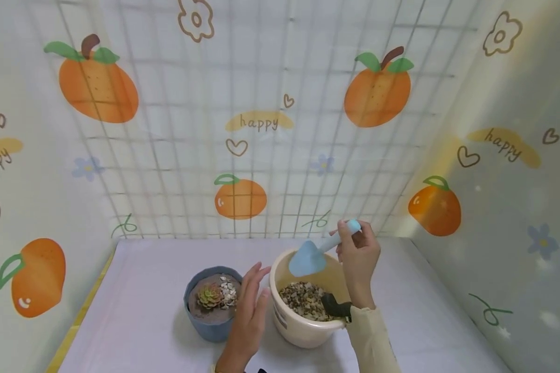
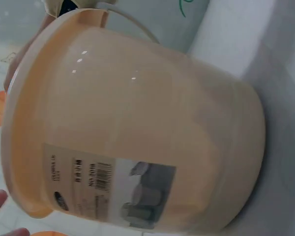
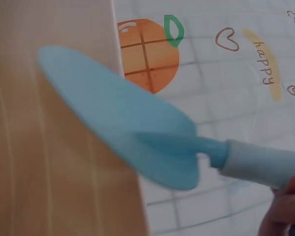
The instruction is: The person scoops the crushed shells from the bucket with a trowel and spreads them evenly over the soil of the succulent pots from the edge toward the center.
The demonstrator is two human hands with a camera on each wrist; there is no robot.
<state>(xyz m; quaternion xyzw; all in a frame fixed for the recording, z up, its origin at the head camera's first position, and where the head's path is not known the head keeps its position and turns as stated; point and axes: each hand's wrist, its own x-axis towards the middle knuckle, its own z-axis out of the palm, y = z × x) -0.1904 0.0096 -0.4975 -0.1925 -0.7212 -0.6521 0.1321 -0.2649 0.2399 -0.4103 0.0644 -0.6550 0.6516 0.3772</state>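
My right hand point(image 1: 358, 256) grips the handle of a light blue garden trowel point(image 1: 308, 259), its blade hanging over the far inner side of a cream bucket point(image 1: 303, 331). Inside the bucket lies a heap of mixed grey and tan gritty soil point(image 1: 303, 300). The trowel blade point(image 3: 123, 118) fills much of the right wrist view. My left hand point(image 1: 251, 311) stands with extended fingers between the bucket and a blue pot point(image 1: 210, 331), fingertips close to the bucket's rim. In that pot sits a green and reddish succulent point(image 1: 209, 296) beside white pebbles point(image 1: 227, 291).
Both containers stand on a white-covered table point(image 1: 135, 311) with a yellow strip along its left edge. A printed curtain point(image 1: 261, 67) over a wire grid closes off the back and sides. The bucket carries a label point(image 2: 108, 187) on its outer wall.
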